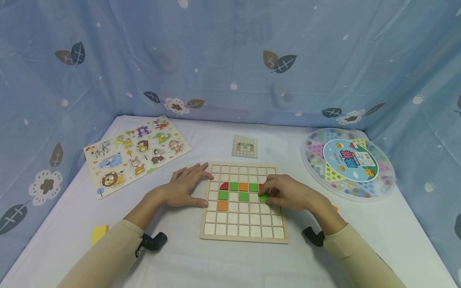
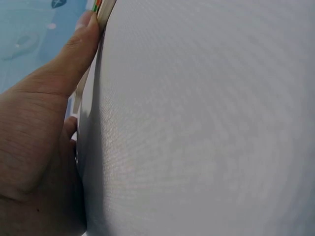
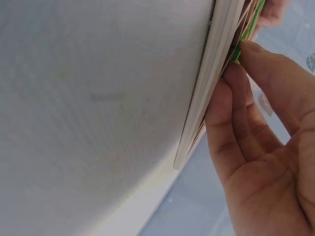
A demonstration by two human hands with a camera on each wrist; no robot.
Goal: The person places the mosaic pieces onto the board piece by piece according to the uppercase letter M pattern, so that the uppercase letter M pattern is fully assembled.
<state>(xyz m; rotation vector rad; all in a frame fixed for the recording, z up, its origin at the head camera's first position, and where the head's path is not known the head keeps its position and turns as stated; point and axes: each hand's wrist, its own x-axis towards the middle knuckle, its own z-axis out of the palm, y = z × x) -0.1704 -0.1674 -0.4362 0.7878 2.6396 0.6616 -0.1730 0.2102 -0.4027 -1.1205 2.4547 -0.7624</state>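
A wooden grid board (image 1: 238, 232) lies flat on the white table, holding several green and orange square tiles and red tiles at the row's ends. At its right side my right hand (image 1: 286, 193) pinches a green tile (image 1: 264, 198) between thumb and fingers, over a cell below the right red tile. The right wrist view shows the thumb and a fingertip on the green tile (image 3: 236, 53) at the board's surface. With fingers spread, my left hand (image 1: 183, 187) rests at the board's left edge. Its thumb (image 2: 81, 46) touches that edge in the left wrist view.
Behind the board lies a small pattern card (image 1: 245, 147). An animal puzzle board (image 1: 137, 154) is at the back left, a round marble game box (image 1: 348, 164) at the right. A yellow block (image 1: 99, 233) sits beside the left sleeve; an orange piece (image 1: 335, 208) shows behind the right wrist.
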